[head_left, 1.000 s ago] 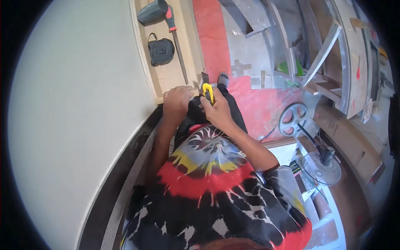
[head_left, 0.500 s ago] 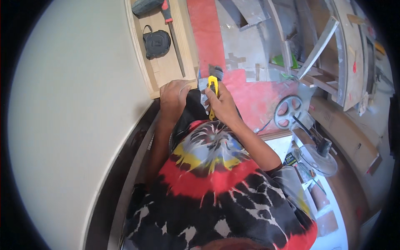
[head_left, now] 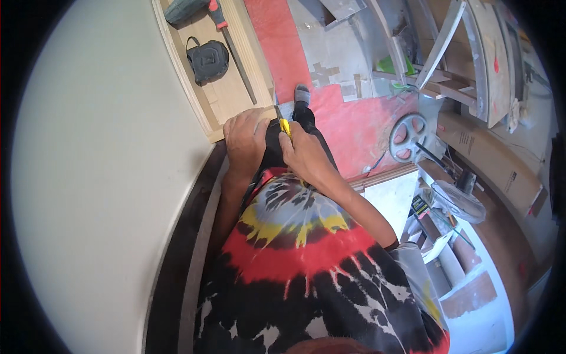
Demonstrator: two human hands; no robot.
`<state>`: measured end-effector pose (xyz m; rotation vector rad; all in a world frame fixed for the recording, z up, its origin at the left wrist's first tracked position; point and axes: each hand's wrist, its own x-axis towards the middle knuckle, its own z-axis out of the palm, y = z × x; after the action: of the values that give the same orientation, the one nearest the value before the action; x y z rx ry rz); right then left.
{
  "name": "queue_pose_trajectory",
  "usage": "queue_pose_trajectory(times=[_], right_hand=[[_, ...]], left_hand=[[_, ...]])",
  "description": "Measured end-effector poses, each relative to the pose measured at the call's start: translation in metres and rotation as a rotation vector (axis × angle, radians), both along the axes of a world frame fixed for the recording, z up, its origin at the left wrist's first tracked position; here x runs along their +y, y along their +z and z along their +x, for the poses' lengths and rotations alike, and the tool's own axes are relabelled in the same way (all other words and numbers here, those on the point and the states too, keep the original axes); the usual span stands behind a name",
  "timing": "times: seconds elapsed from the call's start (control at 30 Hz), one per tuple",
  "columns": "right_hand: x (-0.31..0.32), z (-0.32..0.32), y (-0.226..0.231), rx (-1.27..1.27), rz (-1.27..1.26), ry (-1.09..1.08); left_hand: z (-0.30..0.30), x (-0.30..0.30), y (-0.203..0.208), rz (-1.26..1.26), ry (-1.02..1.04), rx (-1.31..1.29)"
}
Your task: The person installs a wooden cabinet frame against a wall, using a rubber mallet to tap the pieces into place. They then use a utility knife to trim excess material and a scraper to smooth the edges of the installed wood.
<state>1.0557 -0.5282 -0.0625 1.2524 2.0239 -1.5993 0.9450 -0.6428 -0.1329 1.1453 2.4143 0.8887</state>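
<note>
A yellow utility knife [head_left: 285, 126] is in the closed fingers of my right hand [head_left: 306, 152]. Its dark blade points up and touches or nearly touches the near right corner of a long, pale wooden box [head_left: 250, 36]. My left hand [head_left: 243, 143] is curled over the near end board of that box, gripping it. Inside the box lie a black tape measure [head_left: 209, 62] and a long, dark tool with a red handle [head_left: 217, 16]. A dark grey object [head_left: 186, 12] beside them is cut off by the top edge of the view.
A pale wall or panel [head_left: 100, 177] rises close on the left. On the right are a fan [head_left: 457, 200] with a round grey base [head_left: 407, 138], a wooden frame [head_left: 442, 44], a long cardboard box [head_left: 483, 156] and a white shelf unit [head_left: 392, 194]. Red sheeting [head_left: 359, 127] covers part of the floor.
My right hand has turned the knife and brought its blade up to the box corner. My left hand stays on the end board. The whole view has shifted slightly.
</note>
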Motion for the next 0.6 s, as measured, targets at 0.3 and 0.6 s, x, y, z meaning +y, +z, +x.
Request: queue_pose_trajectory(times=[0.3, 0.6], right_hand=[[-0.004, 0.01, -0.019, 0.111, 0.092, -0.112], [-0.024, 0.01, -0.057, 0.266, -0.237, -0.483]], left_hand=[[0.005, 0.003, 0.003, 0.025, 0.011, 0.012], [0.008, 0.0, -0.008, -0.031, -0.037, 0.118]])
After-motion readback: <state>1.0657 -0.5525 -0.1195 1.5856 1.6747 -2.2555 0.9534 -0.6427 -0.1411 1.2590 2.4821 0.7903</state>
